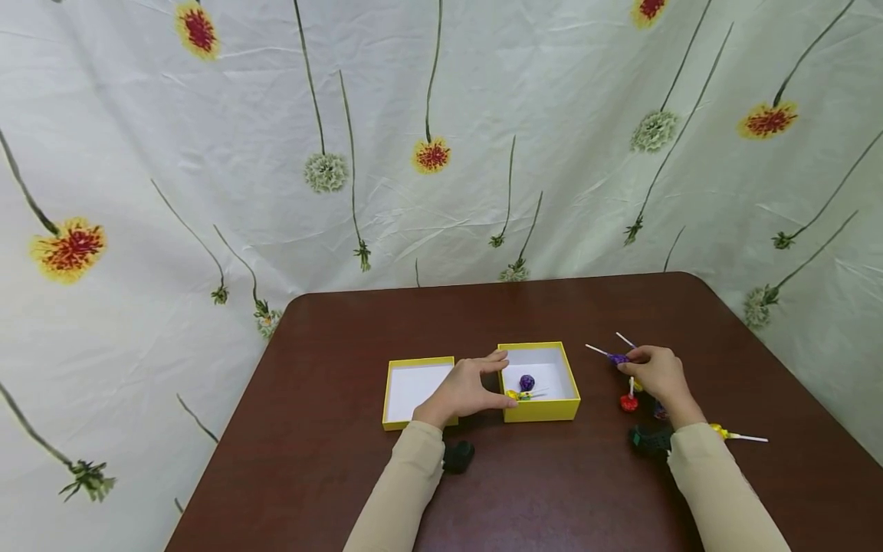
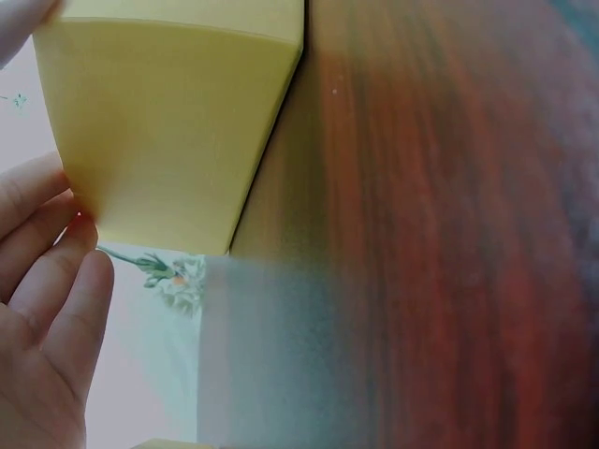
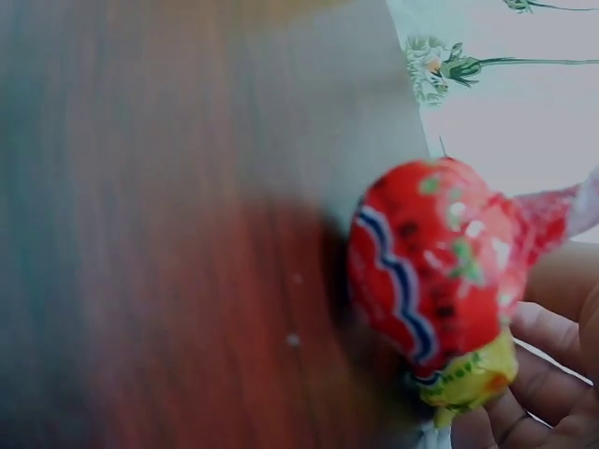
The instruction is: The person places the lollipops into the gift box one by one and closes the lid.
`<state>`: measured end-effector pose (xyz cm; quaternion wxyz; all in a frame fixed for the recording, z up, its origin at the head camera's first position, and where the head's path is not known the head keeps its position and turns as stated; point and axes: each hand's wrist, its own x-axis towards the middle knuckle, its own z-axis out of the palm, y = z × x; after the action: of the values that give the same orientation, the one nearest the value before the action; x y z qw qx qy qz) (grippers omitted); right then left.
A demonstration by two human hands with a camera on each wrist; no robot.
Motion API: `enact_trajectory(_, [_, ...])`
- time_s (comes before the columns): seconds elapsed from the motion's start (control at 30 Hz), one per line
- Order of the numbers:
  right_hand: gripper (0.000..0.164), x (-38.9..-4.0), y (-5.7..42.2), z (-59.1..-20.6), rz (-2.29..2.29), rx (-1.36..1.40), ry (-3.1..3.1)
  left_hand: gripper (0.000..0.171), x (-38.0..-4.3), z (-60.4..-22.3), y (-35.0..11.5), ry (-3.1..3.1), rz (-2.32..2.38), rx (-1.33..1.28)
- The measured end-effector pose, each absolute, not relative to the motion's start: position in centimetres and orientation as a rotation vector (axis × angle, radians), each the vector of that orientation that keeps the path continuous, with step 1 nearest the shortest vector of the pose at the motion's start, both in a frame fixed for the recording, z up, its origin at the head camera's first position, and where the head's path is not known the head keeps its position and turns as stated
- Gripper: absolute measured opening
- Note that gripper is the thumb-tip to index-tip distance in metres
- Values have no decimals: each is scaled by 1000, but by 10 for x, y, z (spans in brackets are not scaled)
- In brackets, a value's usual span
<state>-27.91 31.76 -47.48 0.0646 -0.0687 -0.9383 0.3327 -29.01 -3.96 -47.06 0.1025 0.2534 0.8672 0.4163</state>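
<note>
My left hand (image 1: pixel 469 385) is at the left side of a yellow box (image 1: pixel 542 412) with a white inside. In the left wrist view its fingers touch the box's rim, spread from the thumb. Inside the box lie a purple lollipop (image 1: pixel 527 382) and a yellow lollipop (image 1: pixel 513 395). Right of the box, my right hand (image 1: pixel 661 377) pinches another purple lollipop (image 1: pixel 617 358), its white stick pointing left. Just below that hand are a red lollipop (image 1: pixel 628 402) and a yellow one (image 1: pixel 638 386); both show close up in the right wrist view.
A yellow-edged lid (image 1: pixel 414 389), white inside up, lies left of the box, partly behind my left hand. Another lollipop stick (image 1: pixel 624 339) shows beyond my right hand. A yellow lollipop (image 1: pixel 720 432) lies by the right sleeve. A flowered cloth (image 1: pixel 386 153) hangs behind the brown table (image 1: pixel 331 460).
</note>
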Motion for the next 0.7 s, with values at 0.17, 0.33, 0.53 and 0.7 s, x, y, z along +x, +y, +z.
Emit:
enact_trajectory(0.17, [32, -277, 319, -470, 1064, -230, -2812, 79, -291, -469, -39, 2563, 1237, 765])
enact_trajectory(0.33, [33, -274, 319, -464, 1122, -218, -2798, 79, -292, -470, -39, 2573, 1235, 781])
enact_trajectory(0.53, [32, -270, 314, -459, 1191, -199, -2755, 80, -291, -471, -40, 2574, 1233, 779])
enact_trajectory(0.7, [34, -267, 310, -451, 1264, -217, -2700, 79, -291, -472, -40, 2575, 1226, 772])
